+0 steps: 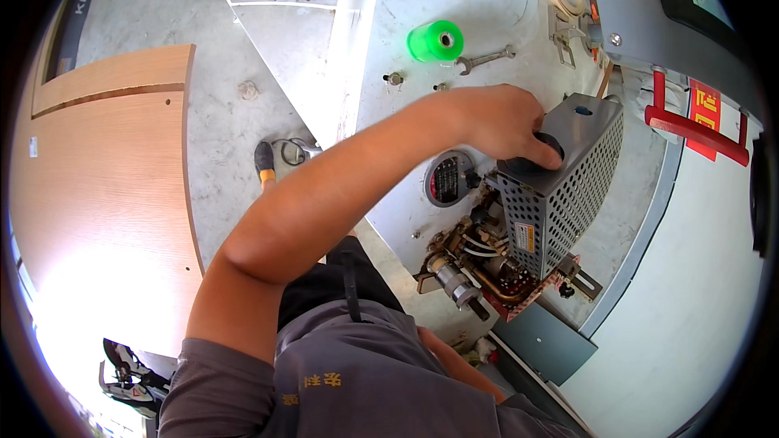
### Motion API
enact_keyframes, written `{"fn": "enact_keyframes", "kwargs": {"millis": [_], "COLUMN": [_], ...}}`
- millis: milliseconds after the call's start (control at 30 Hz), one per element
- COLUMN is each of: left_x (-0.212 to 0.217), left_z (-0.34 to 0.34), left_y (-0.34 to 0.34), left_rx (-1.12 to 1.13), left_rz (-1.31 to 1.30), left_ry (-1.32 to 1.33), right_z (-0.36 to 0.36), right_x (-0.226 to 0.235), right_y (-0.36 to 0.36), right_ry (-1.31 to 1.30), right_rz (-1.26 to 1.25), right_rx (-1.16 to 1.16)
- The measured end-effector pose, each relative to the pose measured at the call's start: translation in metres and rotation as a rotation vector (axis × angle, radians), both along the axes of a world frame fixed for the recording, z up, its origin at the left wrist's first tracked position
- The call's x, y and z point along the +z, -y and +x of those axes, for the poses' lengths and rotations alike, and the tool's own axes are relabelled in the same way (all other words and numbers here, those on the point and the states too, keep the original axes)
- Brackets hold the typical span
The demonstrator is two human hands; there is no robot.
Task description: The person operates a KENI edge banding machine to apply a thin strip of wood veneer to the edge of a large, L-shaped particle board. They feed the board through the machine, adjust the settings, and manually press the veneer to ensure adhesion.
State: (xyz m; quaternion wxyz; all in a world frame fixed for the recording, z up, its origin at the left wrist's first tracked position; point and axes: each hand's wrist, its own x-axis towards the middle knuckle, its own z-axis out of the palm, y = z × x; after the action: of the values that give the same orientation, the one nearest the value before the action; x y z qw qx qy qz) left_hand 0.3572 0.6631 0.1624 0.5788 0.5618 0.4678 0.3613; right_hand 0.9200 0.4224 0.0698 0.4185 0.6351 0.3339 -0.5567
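- Nearest the camera, a grey-sleeved shoulder [341,381] fills the lower edge, and its left forearm stretches up toward the machine.
- Left hand [503,123] curls over a black round knob [531,164] on top of a grey perforated metal box [564,186], fingers closed around it.
- Below that box sit brass fittings and wiring [475,264].
- Right hand is hidden under the body; its state cannot be told.
- Farther up the white machine top [479,8] lie a green tape roll [436,40] and a wrench [485,59].
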Motion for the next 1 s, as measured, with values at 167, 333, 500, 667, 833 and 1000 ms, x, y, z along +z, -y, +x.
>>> {"fn": "enact_keyframes", "kwargs": {"millis": [167, 333, 500, 667, 833, 1000], "left_x": [-0.035, -0.052, -0.021, -0.031, -0.049, -0.059], "left_z": [0.001, 0.006, 0.002, 0.002, 0.005, 0.010], "left_y": [0.004, -0.002, 0.003, 0.000, 0.002, -0.006], "left_rx": [0.007, -0.006, 0.042, 0.007, 0.038, -0.042], "left_rz": [0.234, 0.404, 0.146, 0.208, 0.367, 0.296], "left_ry": [0.327, 0.403, 0.123, 0.189, 0.449, 0.633], "right_z": [0.007, 0.003, 0.010, 0.032, 0.014, 0.015], "right_x": [-0.004, -0.003, -0.005, -0.019, -0.009, -0.007], "right_y": [0.003, 0.001, 0.006, 0.012, 0.004, 0.003], "right_ry": [-0.022, 0.011, 0.023, 0.052, 0.041, -0.032], "right_rz": [-0.003, -0.009, -0.001, -0.015, -0.011, -0.020], "right_rx": [-0.007, -0.018, -0.094, -0.204, -0.045, 0.002]}}
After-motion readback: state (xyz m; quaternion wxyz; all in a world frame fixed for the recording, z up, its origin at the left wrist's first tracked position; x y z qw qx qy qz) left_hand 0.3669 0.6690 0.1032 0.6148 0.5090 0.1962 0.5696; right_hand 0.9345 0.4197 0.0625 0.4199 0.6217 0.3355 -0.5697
